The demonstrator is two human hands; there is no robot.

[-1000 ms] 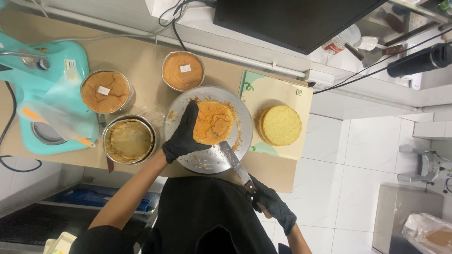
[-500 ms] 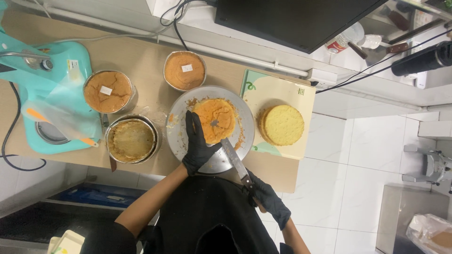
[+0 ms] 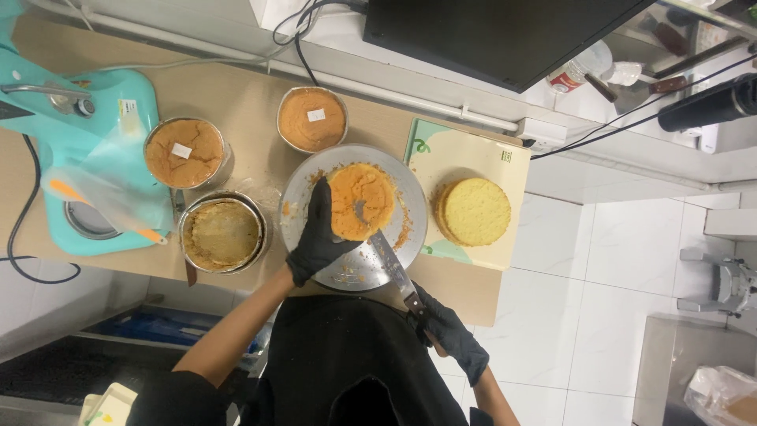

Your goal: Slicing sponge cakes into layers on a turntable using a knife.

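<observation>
Cake layers and tins crowd a tan wooden table (image 3: pixel 244 87) seen from above. Near the table's front edge sits a round metal turntable plate (image 3: pixel 410 197), dusted with orange crumbs, and on its far half lies an orange-brown sponge cake (image 3: pixel 364 197). The left hand (image 3: pixel 317 241), in a black glove, lies flat with fingers spread against the cake's left side, pressing on it rather than gripping. The right hand (image 3: pixel 451 335), also black-gloved, is out past the table's front edge, closed around the dark handle of a long knife (image 3: pixel 386 256); the blade runs up across the plate and its tip reaches into the cake's near side.

Just right of the plate, toward the table's right edge, a pale cutting board (image 3: pixel 505 162) with green markings carries a round yellow sponge layer (image 3: pixel 475 211), well clear of the knife. Beyond the plate, toward the back edge, stands a round tin of baked cake (image 3: pixel 312 118) with a small white tag on top. A second tagged tin of cake (image 3: pixel 185 151) stands further left. In front of that one, touching the plate's left rim or nearly so, is an empty tin lined with baking paper (image 3: pixel 222 233). A turquoise stand mixer (image 3: pixel 71 118) fills the table's left end, with a clear piping bag (image 3: pixel 110 197) lying across its base.
</observation>
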